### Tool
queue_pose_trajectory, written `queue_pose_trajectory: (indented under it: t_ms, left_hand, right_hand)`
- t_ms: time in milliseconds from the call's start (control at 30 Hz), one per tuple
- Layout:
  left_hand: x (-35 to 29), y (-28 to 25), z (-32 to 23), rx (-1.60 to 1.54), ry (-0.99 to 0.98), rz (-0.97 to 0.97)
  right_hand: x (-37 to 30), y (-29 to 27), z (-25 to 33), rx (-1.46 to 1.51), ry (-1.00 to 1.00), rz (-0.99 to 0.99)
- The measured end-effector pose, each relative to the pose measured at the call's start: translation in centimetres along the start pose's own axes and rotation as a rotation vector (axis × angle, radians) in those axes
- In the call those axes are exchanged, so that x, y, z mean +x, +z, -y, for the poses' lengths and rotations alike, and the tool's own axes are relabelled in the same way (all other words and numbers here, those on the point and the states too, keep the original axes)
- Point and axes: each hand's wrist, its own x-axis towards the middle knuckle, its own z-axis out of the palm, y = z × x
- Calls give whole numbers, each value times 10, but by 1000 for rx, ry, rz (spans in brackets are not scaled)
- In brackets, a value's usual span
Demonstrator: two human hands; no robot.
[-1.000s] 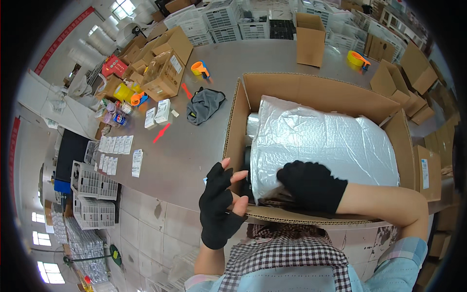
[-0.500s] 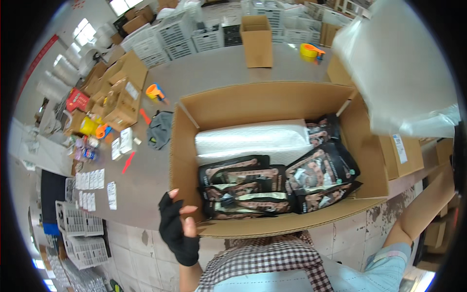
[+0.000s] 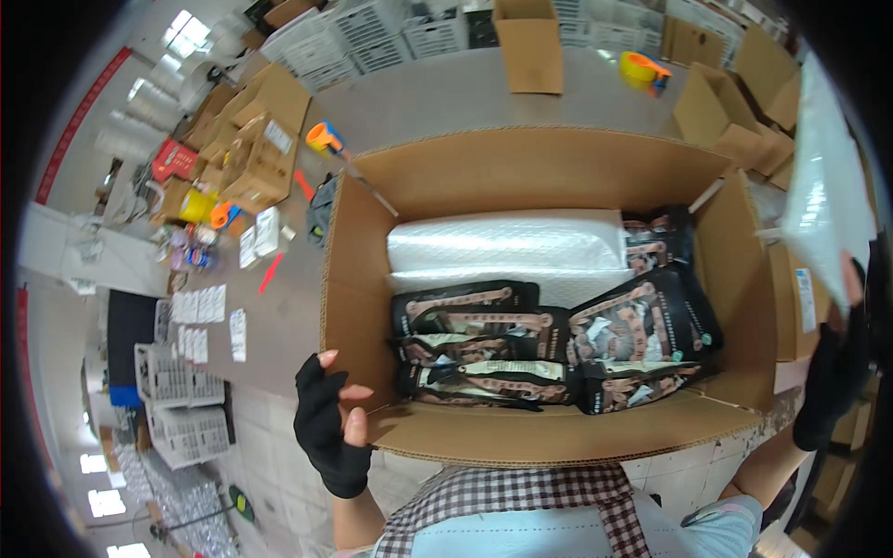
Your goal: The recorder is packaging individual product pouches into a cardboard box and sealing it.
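Note:
A large open cardboard box point(image 3: 558, 437) stands in front of me. Inside it, silvery-white bubble wrap point(image 3: 502, 244) lies along the far side. Several black pouches point(image 3: 484, 377) with brownish print fill the near side and the right end. At the box's near left corner is my left hand point(image 3: 333, 432), in a black fingerless glove; its fingers are apart and close to the cardboard edge, holding nothing. My right hand point(image 3: 831, 377), gloved likewise, grips the lower end of a white bubble wrap piece point(image 3: 823, 186) beyond the box's right wall.
Behind the box stand a smaller carton point(image 3: 528, 51) and an orange-and-yellow tape dispenser point(image 3: 644, 70). Another tape dispenser point(image 3: 326, 139), a grey cloth point(image 3: 321, 212) and paper labels point(image 3: 198, 305) are to the left. Open cartons point(image 3: 721, 112) stand at the far right.
My right hand has come down into view at the right, and the bubble wrap piece has swung right and away from the box. My left hand stays at the corner. The view has shifted.

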Motion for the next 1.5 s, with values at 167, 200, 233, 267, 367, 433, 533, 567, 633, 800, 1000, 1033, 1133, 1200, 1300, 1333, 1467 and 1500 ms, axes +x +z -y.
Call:
queue_pose_trajectory:
  t_ms: [167, 200, 233, 267, 367, 433, 533, 567, 633, 800, 1000, 1033, 1133, 1200, 1300, 1333, 1467, 1500]
  left_hand:
    - [48, -28, -33, 437, 338, 507]
    - [58, -21, -42, 397, 336, 654]
    - [62, -21, -47, 422, 329, 850]
    - [67, -17, -47, 453, 307, 858]
    - [83, 13, -38, 495, 332, 1507]
    - [94, 34, -38, 575, 281, 1619]
    - [84, 55, -30, 706, 287, 1727]
    - [79, 56, -26, 746, 363, 1721]
    - [68, 52, -11, 776, 402, 1690]
    - [90, 61, -40, 771, 400, 1742]
    - [75, 67, -35, 652, 117, 1662]
    - [77, 66, -34, 653, 118, 1659]
    - [86, 67, -34, 640, 355, 1608]
    - [92, 73, -45, 762, 152, 1346]
    - [89, 76, -24, 716, 132, 1591]
    - [89, 77, -22, 715, 137, 1594]
    - [96, 78, -29, 765, 282, 1638]
    - [95, 83, -31, 730, 236, 1438]
  right_hand:
    - [-4, 45, 41, 116, -103, 472]
    - [-4, 45, 35, 124, -95, 478]
    - [-6, 52, 35, 118, -101, 464]
    - [-9, 59, 35, 108, -106, 450]
    - [-11, 59, 40, 34, -151, 457]
    - [-10, 50, 35, -22, -169, 441]
    - [-16, 58, 31, -41, -184, 431]
    - [-17, 62, 33, -49, -201, 430]
    - [-16, 60, 36, -65, -210, 424]
    - [-12, 50, 34, -51, -193, 424]
    - [-17, 60, 34, -112, -212, 413]
    - [-17, 59, 34, -113, -212, 410]
    - [-17, 57, 36, -128, -217, 389]
    - [-14, 54, 37, -109, -195, 401]
    - [-16, 56, 36, -97, -181, 399]
    - [-17, 57, 35, -100, -177, 400]
    - [-23, 58, 36, -107, -184, 369]
    - [-23, 58, 35, -136, -195, 349]
